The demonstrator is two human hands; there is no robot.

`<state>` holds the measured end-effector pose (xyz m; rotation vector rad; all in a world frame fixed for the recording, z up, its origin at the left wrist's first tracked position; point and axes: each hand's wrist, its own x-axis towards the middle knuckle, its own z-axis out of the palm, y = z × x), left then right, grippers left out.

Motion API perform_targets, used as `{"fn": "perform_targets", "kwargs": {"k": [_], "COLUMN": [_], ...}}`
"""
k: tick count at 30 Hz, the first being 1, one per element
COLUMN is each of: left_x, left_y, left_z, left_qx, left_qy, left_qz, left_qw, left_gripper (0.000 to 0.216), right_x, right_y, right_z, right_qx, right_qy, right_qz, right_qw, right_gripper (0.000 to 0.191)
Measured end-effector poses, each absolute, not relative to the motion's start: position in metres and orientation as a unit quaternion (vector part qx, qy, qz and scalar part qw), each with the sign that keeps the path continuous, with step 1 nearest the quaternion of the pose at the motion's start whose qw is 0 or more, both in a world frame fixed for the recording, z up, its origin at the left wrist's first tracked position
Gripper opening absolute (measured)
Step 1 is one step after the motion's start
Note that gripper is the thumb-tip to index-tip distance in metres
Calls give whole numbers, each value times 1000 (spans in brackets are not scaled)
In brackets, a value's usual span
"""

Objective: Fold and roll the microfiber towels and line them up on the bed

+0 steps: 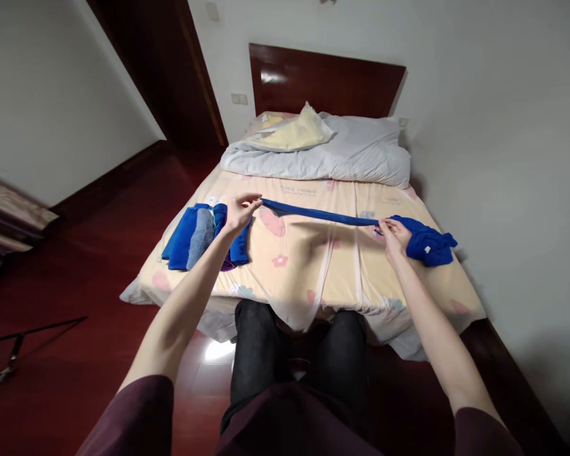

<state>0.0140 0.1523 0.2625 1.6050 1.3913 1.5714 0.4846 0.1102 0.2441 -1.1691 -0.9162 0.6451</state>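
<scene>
A blue towel (320, 215) is stretched between my two hands above the bed, seen almost edge-on as a narrow strip. My left hand (241, 212) pinches its left end, and my right hand (395, 235) pinches its right end. Under and beside my left hand lie several folded blue towels (183, 237), with a grey one (201, 239) and a bit of purple cloth among them. Just past my right hand is a crumpled heap of blue cloth (430, 244) with a small white tag.
The bed (285, 285) has a pale yellow flowered sheet. A grey quilt (361, 142) and a yellow pillow (294, 133) lie near the dark wooden headboard (327, 79). A wall runs along the right. A thin black stand (16, 345) is on the floor at left.
</scene>
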Motion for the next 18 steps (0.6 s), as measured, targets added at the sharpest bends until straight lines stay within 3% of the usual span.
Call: {"fn": "perform_targets", "kwargs": {"k": [5,10,14,18], "left_x": [1,-2,0,6], "left_y": [99,46,27,27], "left_z": [189,100,53,33], "left_qx": [626,625,573,498], "left_qy": [563,627,632,645], "left_qz": [488,326,276,328], "left_qw": [230,331,442,479], "left_gripper": [45,36,59,73], "right_x": [485,486,494,496], "right_y": [68,14,-5,-1], "right_z": [171,94,65,57], "right_qx": [-584,-640,-678,-674], "right_qy": [-447,-434,-402,-367], "right_qz": [292,411,503,527], "right_qw": [611,483,355,366], "right_gripper": [50,42,32,36]}}
